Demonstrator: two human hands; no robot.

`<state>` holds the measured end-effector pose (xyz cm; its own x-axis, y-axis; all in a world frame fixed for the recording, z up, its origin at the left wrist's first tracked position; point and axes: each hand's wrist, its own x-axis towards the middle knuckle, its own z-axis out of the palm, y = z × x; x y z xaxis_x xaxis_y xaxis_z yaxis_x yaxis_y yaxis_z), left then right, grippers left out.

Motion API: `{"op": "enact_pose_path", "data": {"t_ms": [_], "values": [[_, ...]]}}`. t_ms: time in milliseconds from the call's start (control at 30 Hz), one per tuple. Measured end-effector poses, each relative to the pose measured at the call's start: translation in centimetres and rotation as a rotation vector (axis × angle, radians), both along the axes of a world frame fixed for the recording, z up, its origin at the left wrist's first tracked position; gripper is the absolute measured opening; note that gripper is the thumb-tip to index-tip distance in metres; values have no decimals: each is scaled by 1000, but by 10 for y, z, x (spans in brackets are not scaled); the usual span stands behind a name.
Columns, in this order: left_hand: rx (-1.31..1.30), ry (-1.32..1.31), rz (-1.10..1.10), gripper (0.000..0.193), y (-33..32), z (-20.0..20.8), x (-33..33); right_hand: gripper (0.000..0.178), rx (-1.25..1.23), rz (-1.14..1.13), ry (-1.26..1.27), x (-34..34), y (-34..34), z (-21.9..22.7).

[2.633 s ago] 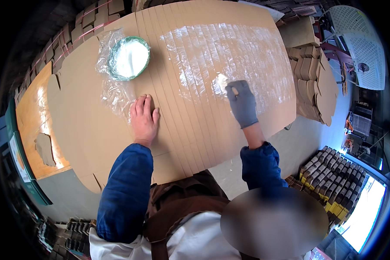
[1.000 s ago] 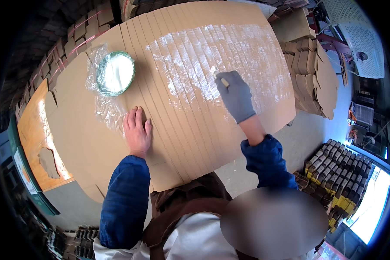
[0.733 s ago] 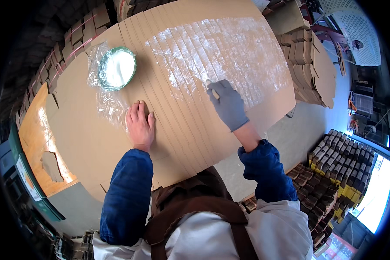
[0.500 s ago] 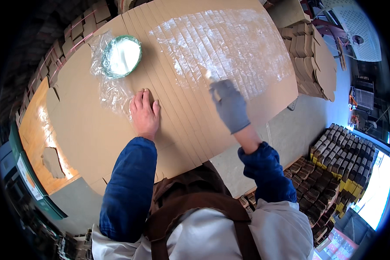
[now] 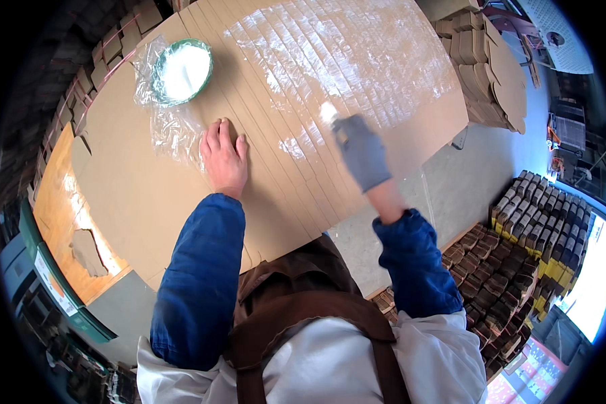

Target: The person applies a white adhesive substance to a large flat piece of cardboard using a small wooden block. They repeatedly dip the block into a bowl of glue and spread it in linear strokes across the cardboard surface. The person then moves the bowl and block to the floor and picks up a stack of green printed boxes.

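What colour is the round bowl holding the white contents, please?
The round bowl is green along its rim and outer wall, seen best in the head view.

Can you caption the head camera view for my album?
Gloved right hand grips a white-tipped tool over white-smeared cardboard sheets; bare left hand rests near a green bowl.

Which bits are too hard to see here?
In the head view:
Brush: handle mostly hidden by the gloved right hand, tip blurred.
Left hand: palm hidden, facing down on the cardboard.
Cardboard's far edge: cut off by the picture's top.
Green bowl: bottom hidden by bright white contents.
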<state>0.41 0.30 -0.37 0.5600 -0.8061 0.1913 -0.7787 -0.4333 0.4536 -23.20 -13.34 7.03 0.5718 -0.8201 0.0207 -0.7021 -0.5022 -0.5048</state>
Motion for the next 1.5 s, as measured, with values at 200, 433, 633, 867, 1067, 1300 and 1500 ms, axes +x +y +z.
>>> {"op": "enact_pose_path", "data": {"t_ms": [200,433,633,867,1067,1300,1500], "values": [[22,-11,14,47,4,-8,-2,18,174,150,-142,45,25,32],[15,-11,12,47,6,-6,3,13,-21,-78,-116,43,-47,22],[10,15,21,47,0,-3,-1,16,-117,106,239,35,-64,0],[30,11,14,48,3,-6,-1,17,-3,52,31,40,-89,-1],[33,-6,15,49,5,-6,0,17,-32,89,46,61,-105,0],[37,9,10,49,6,-7,0,22,57,-4,-144,21,-92,7],[47,5,7,49,4,-5,1,22,80,-47,-26,35,-107,23]]}}
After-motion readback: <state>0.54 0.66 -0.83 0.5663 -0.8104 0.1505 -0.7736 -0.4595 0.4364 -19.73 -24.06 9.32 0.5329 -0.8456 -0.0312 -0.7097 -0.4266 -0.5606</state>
